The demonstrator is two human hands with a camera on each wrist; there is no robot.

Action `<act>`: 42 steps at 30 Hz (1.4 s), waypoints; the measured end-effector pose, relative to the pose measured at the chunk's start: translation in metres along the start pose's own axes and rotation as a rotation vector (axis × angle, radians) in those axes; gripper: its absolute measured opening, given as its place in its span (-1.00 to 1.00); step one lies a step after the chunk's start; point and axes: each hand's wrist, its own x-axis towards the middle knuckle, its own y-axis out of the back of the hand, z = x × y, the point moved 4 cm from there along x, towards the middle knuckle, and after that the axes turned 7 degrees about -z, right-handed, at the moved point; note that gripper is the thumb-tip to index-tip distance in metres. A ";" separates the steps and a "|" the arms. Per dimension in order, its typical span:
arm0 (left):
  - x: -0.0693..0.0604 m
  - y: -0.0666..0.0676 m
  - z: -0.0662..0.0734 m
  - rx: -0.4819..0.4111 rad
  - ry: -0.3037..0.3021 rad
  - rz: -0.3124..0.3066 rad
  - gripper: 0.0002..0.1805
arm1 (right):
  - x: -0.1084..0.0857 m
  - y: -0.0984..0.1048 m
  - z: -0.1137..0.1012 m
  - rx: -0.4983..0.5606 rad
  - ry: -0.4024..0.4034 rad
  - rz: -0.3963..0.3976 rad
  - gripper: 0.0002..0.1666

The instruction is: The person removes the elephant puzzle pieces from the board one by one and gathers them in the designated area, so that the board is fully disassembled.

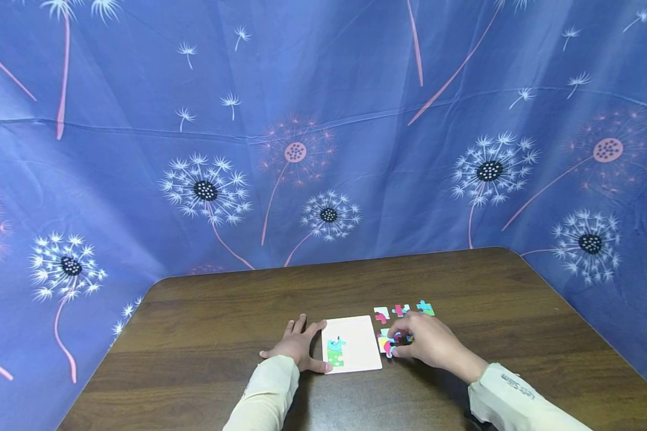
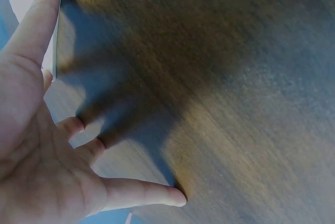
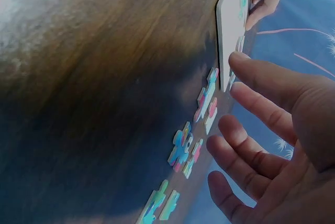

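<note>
A white square puzzle board [image 1: 359, 344] lies flat on the table, with blue and green jigsaw pieces [image 1: 335, 358] in its lower left part. My left hand [image 1: 295, 349] rests spread at the board's left side, its thumb and index finger touching the edge; in the left wrist view the other fingers [image 2: 144, 192] reach out over the wood. To the right of the board, my right hand [image 1: 428, 341] hovers over jigsaw pieces [image 1: 386, 346], partly hiding them. Its thumb and fingers [image 3: 264, 77] stand apart in the right wrist view, with nothing visible between them.
Behind the right hand, more loose pieces lie in a row: a white and red one [image 1: 381, 315], a red one [image 1: 400, 310] and a blue-green one [image 1: 425, 307]. The brown wooden table [image 1: 221, 317] ends at a blue dandelion-print curtain [image 1: 383, 197].
</note>
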 end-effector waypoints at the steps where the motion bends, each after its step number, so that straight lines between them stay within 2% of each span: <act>1: 0.000 0.000 0.000 0.000 -0.001 0.002 -0.02 | -0.001 0.000 0.001 -0.003 0.012 0.005 -0.74; 5: 0.000 0.000 -0.001 -0.005 -0.011 0.005 -0.03 | -0.004 -0.001 0.002 -0.015 0.040 0.006 -0.74; 21: 0.000 0.000 0.000 -0.007 -0.010 0.004 -0.03 | -0.015 -0.006 0.009 -0.004 -0.035 -0.029 -0.68; 28: 0.000 0.000 0.000 -0.006 -0.012 0.003 -0.04 | -0.016 -0.010 0.008 0.042 -0.020 -0.035 -0.70; 35: -0.001 0.000 0.000 -0.009 -0.019 0.009 -0.05 | -0.017 -0.013 0.009 0.033 -0.041 -0.021 -0.69; 42: -0.001 0.001 0.000 -0.009 -0.018 0.008 -0.04 | -0.016 -0.012 0.009 0.046 -0.028 -0.013 -0.68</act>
